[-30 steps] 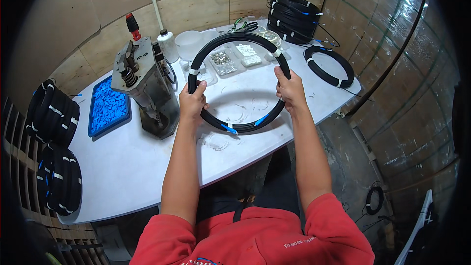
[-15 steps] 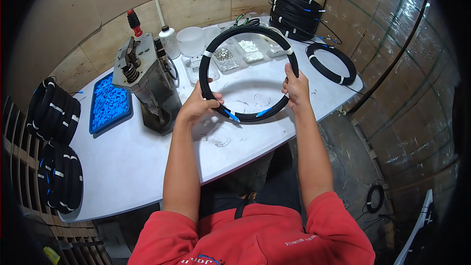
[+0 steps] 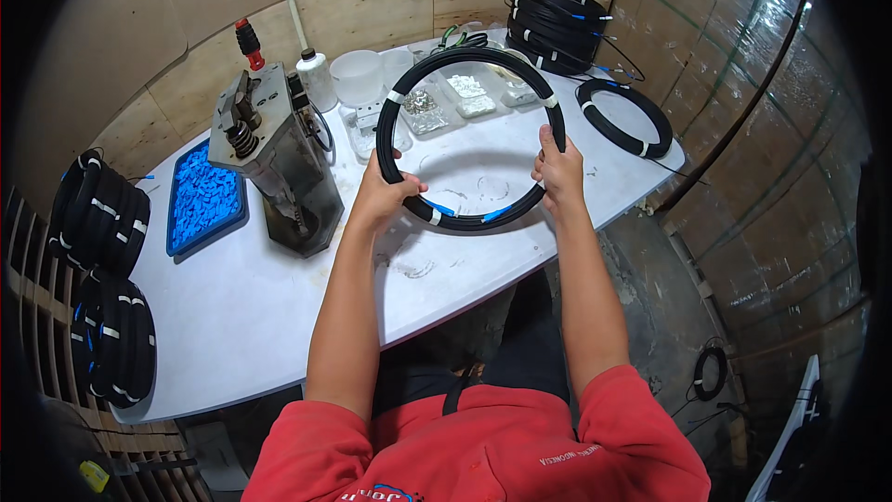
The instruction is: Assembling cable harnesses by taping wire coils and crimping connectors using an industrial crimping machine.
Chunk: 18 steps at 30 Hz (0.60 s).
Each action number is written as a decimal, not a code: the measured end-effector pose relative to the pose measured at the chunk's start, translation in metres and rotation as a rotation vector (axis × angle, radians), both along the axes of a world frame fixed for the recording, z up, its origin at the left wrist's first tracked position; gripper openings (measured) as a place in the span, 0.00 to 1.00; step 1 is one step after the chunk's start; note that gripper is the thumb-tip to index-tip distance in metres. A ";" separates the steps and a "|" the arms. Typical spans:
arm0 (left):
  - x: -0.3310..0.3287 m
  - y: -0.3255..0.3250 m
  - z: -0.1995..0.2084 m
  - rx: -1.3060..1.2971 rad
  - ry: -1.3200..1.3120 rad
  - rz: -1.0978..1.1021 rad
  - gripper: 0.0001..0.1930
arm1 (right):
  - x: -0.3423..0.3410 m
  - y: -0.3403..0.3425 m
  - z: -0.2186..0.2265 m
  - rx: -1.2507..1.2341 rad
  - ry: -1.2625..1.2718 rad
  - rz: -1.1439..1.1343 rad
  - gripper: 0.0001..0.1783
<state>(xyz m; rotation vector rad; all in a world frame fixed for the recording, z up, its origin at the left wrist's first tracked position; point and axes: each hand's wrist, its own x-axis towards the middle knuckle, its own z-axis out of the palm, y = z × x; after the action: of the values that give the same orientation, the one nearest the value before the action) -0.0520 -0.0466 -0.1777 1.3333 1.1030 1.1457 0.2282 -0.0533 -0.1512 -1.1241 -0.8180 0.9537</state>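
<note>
Between my hands a coil of black cable is held up over the white table, tied with short white bands. Two blue connectors lie along its lower, near side. My left hand is closed round the coil's left side, thumb pointing inward across it. On the opposite side my right hand grips the coil, thumb up along its outer part. Below the ring, its shadow falls on the tabletop.
A metal press stands left of the coil, beside a tray of blue connectors. Behind are a white bottle and clear containers of small parts. Stacked coils stand back right, a single coil nearer, more coils at left.
The coil has turned slightly in my hands: a white band now shows lower left, and the left blue connector lies closer along the ring. My left hand has shifted its grip a little.
</note>
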 end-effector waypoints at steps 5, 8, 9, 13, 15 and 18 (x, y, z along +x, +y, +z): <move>0.015 0.003 -0.009 -0.158 -0.484 0.006 0.22 | -0.004 0.001 -0.012 -0.002 0.124 -0.033 0.22; 0.023 0.002 -0.013 -0.176 -0.576 0.001 0.22 | -0.013 0.001 -0.027 0.030 0.299 -0.081 0.23; 0.027 0.001 -0.013 -0.184 -0.644 -0.006 0.22 | -0.014 0.001 -0.033 0.030 0.298 -0.080 0.23; 0.036 -0.002 -0.017 -0.176 -0.691 -0.075 0.24 | -0.028 0.002 -0.039 0.081 0.484 -0.087 0.27; 0.044 -0.004 -0.023 -0.161 -0.679 -0.105 0.25 | -0.037 0.002 -0.037 0.170 0.589 -0.095 0.27; 0.058 -0.013 -0.017 -0.163 -0.697 -0.136 0.25 | -0.049 0.001 -0.039 0.234 0.641 -0.078 0.26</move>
<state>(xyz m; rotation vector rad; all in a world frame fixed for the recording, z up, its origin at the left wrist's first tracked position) 0.0064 -0.0601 -0.1949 0.7661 0.5680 1.2494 0.1794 -0.0521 -0.1903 -0.5837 -0.3446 1.0398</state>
